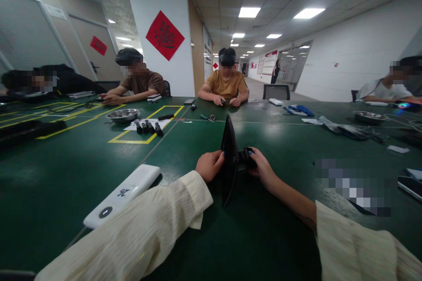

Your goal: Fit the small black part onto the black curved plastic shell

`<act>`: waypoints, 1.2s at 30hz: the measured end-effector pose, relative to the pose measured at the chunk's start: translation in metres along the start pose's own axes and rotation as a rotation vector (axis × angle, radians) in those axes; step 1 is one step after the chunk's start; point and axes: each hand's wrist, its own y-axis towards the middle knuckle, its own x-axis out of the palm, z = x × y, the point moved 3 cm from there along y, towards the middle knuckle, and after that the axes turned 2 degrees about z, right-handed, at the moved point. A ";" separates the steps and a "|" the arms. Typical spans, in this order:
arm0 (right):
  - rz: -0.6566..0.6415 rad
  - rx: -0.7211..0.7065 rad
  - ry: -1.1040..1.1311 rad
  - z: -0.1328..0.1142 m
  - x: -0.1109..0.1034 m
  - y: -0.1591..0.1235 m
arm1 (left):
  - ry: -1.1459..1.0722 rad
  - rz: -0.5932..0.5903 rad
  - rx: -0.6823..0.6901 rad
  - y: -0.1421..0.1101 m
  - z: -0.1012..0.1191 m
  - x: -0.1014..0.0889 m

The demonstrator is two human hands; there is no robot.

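Note:
A thin black panel [229, 162] stands on edge in front of me, turned nearly side-on, so its faces barely show. My left hand [210, 166] grips it from the left, with the thumb against that side. Out of its right side juts a black mount-like piece [243, 158], which the fingers of my right hand [263, 170] close around. Whether this piece is fixed to the panel or only pressed to it, I cannot tell. Beside my left forearm lies a white power bank [123, 195] marked 26.
The green table [184, 153] carries a metal bowl [123, 115], several black cylinders [150, 128] on paper, and a green-handled tool [207, 117]. Gloves [346, 129] and a second bowl [369, 117] lie to the right. Across sits a person in a tan shirt [226, 83]; others sit around.

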 end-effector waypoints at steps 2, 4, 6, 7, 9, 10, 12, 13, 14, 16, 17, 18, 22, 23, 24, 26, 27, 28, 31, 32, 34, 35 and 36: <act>0.008 0.014 -0.008 0.000 -0.001 0.000 | -0.004 -0.002 -0.002 0.000 0.000 0.001; 0.006 0.021 -0.016 0.000 -0.001 0.001 | -0.006 -0.008 -0.016 0.000 -0.001 0.002; -0.001 0.020 -0.015 0.000 -0.001 0.001 | -0.011 -0.011 -0.026 0.000 -0.002 0.003; -0.003 0.024 -0.013 0.000 -0.001 0.001 | -0.016 -0.013 -0.025 0.001 -0.003 0.003; -0.001 0.036 -0.007 0.001 0.000 0.001 | -0.024 -0.022 -0.008 0.001 -0.003 0.004; 0.001 0.041 -0.005 0.000 0.000 0.001 | -0.022 -0.028 0.004 0.000 -0.003 0.005; 0.000 0.048 -0.010 0.000 0.000 0.001 | -0.004 -0.031 0.017 0.000 -0.004 0.005; -0.003 0.047 -0.013 0.000 0.000 0.001 | 0.006 -0.030 0.020 0.000 -0.004 0.006; -0.006 0.044 -0.015 -0.001 0.000 0.001 | 0.013 -0.028 0.018 0.000 -0.004 0.006; -0.011 0.039 -0.019 -0.001 0.000 0.000 | 0.014 -0.031 0.015 0.000 -0.004 0.006; -0.012 0.035 -0.020 -0.001 0.000 0.000 | 0.012 -0.035 0.013 0.000 -0.004 0.006; -0.009 0.032 -0.023 -0.001 0.000 0.000 | 0.012 -0.040 0.010 0.000 -0.003 0.006; -0.002 0.016 -0.033 0.001 -0.001 0.001 | 0.036 -0.044 0.005 -0.001 -0.002 0.006; -0.004 0.016 -0.033 0.001 -0.001 0.001 | 0.046 -0.037 0.008 -0.001 -0.002 0.005; -0.008 0.018 -0.031 0.002 -0.001 0.002 | 0.057 -0.027 0.009 -0.001 -0.001 0.005; -0.009 0.023 -0.023 0.002 -0.001 0.002 | 0.080 -0.014 0.003 -0.002 -0.002 0.005; -0.008 0.025 -0.019 0.002 -0.001 0.002 | 0.088 -0.009 0.000 -0.002 -0.002 0.005; -0.008 0.024 -0.016 0.001 0.000 0.001 | 0.093 -0.006 0.000 -0.002 -0.002 0.005; -0.010 0.023 -0.014 -0.001 0.001 0.000 | 0.086 0.006 0.014 -0.002 -0.002 0.005; -0.011 0.024 -0.014 -0.002 0.001 0.000 | 0.080 0.010 0.020 -0.002 -0.002 0.005; -0.015 0.022 -0.016 -0.002 0.002 -0.001 | 0.063 0.015 0.032 -0.001 -0.002 0.004; -0.017 0.021 -0.015 -0.002 0.002 -0.001 | 0.053 0.017 0.038 -0.001 -0.002 0.004; -0.018 0.020 -0.015 -0.002 0.002 -0.001 | 0.044 0.019 0.043 -0.001 -0.002 0.003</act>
